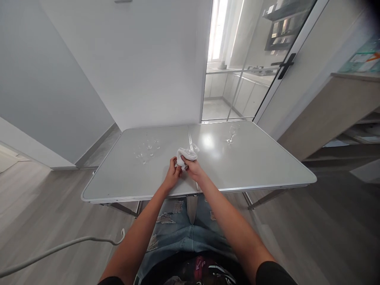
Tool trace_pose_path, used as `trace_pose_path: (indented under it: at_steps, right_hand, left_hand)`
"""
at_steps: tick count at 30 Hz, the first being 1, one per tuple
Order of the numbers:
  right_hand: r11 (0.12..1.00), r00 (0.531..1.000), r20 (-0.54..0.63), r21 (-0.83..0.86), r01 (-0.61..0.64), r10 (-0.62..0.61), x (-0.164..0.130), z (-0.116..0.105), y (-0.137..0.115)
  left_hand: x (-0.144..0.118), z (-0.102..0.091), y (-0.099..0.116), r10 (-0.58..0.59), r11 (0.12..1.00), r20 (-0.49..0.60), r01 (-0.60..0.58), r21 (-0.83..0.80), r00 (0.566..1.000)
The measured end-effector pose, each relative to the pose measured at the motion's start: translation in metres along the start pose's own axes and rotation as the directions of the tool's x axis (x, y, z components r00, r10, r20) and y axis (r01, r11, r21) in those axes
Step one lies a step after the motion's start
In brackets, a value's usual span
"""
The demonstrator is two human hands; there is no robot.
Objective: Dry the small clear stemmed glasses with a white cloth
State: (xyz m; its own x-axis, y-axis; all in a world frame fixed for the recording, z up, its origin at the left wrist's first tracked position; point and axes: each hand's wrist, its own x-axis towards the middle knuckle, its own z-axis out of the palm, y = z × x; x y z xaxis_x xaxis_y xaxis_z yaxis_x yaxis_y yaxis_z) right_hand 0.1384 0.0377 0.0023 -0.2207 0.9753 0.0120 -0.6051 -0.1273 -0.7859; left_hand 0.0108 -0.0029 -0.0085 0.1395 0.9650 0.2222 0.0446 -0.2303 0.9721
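Over the near middle of the table, a bunched white cloth [181,152] sits between my two hands. My right hand [192,166] grips it from the right, thumb on top. At its lower left, the fingers of my left hand [173,173] are closed, pinching the cloth or a part wrapped in it. A clear glass [195,148] shows at the cloth's far right side; the rest of its shape is hidden by the cloth. Several clear stemmed glasses [149,147] stand on the table's left half. Another stemmed glass [230,138] is at the far right.
The pale folding table [255,166] has a metal rim and a central seam. Behind it are a white wall [154,71] and a glass door with a black handle [286,66]. A wooden shelf [329,107] stands at right. A pale cable [74,240] hangs at lower left.
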Motion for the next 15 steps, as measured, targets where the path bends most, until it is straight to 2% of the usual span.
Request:
trace_pose_path:
  at_steps: [4,8,11,15]
  right_hand:
    - [0.994,0.991,-0.097,0.057,0.097,-0.091,-0.001,-0.008,-0.002]
    - [0.976,0.961,-0.170,-0.044,0.212,-0.217,-0.003,-0.014,0.000]
    - [0.955,0.955,-0.139,-0.176,0.238,-0.263,-0.006,-0.012,-0.002]
    - [0.946,0.982,-0.009,-0.268,0.179,-0.189,-0.008,-0.009,-0.006]
  left_hand:
    - [-0.002,0.001,0.002,0.033,0.999,0.020,-0.033,0.011,0.999]
    - [-0.004,-0.001,0.003,0.001,0.999,0.064,0.001,-0.037,0.998]
    - [-0.006,-0.002,0.002,-0.078,0.985,0.140,0.098,-0.144,0.987]
    - [-0.006,-0.002,-0.004,-0.170,0.934,0.225,0.230,-0.274,0.959]
